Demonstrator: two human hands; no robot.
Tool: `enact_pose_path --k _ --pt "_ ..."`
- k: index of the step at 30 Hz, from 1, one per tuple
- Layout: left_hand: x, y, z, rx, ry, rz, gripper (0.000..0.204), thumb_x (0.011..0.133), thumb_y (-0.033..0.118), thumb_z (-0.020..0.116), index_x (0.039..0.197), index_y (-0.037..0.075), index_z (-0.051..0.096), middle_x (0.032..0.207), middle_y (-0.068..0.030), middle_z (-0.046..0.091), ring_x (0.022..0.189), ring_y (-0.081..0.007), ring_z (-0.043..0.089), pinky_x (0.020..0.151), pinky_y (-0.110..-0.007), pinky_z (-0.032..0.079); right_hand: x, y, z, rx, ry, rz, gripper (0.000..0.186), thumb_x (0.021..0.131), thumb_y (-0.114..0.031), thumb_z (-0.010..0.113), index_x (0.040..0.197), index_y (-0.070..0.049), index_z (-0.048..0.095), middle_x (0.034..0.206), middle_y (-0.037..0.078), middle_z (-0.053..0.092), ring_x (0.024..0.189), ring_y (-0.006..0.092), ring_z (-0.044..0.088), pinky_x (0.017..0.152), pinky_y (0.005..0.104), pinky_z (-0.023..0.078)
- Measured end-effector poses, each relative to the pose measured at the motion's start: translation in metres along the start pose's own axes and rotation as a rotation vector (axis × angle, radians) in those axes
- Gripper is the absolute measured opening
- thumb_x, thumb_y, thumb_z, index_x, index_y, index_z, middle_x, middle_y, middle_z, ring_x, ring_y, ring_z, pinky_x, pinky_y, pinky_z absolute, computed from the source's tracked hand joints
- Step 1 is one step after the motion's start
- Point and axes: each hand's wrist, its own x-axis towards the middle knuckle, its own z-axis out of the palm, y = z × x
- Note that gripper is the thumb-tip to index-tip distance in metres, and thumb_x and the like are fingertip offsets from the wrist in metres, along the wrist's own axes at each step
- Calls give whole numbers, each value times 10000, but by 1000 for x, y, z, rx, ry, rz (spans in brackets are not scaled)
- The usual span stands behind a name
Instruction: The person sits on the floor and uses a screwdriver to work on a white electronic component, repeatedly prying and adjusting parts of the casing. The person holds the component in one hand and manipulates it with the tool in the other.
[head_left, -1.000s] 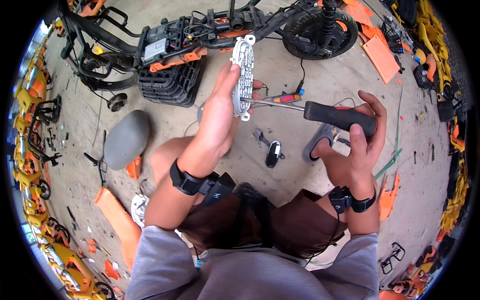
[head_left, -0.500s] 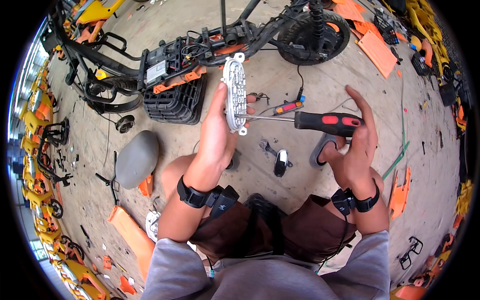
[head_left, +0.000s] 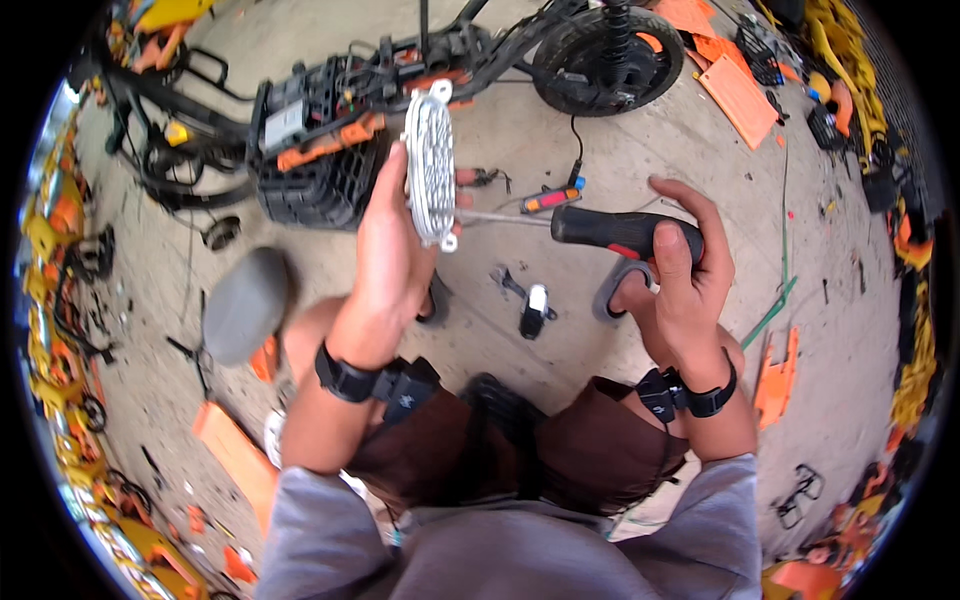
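Observation:
My left hand (head_left: 385,240) holds an oval silver lamp unit (head_left: 432,170) upright by its side, with the thumb at its left edge and the other fingers behind it. A small mounting tab sticks out at each end of the lamp. In my right hand (head_left: 697,280) lies a screwdriver (head_left: 605,228) with a black and red handle, gripped near its butt end by the thumb and curled fingers. The index finger arches above the handle. The screwdriver's shaft points left toward the lamp's lower edge; its tip is hidden near my left fingers.
Beyond my hands lies a stripped motorbike frame (head_left: 500,55) with a black crate (head_left: 310,195). A red-orange light (head_left: 550,200), a wrench (head_left: 510,282) and a small black-and-silver part (head_left: 535,312) are on the floor. A grey seat (head_left: 245,305) and orange panels (head_left: 237,455) lie left.
The view has shifted, so everything sits further left and slightly higher. The screwdriver handle has turned in my right fingers, showing less red. The lamp stays in my left hand.

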Motion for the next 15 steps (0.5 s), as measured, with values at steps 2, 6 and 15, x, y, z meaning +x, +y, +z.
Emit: enact_pose_path --k 2,6,15 --pt "2 -1 6 43 25 2 493 1072 459 350 1326 87 551 1044 -88 699 861 -130 638 668 -277 485 -3 1 6 43 50 -52 504 967 -211 578 1399 12 444 844 60 654 748 87 529 664 257 459" --pt "-1 2 8 40 -32 37 513 1074 455 343 1384 94 534 1027 -71 682 861 -115 623 674 -269 473 3 12 6 -117 94 -314 515 962 -234 573 1404 -4 440 888 58 667 716 68 495 603 245 420" --pt "0 -3 5 38 -11 9 457 1064 462 371 1317 114 525 1025 -62 683 873 -122 621 687 -283 458 -6 -3 19 -3 162 -147 499 953 -281 588 1359 -6 492 881 35 644 682 37 475 591 212 415"
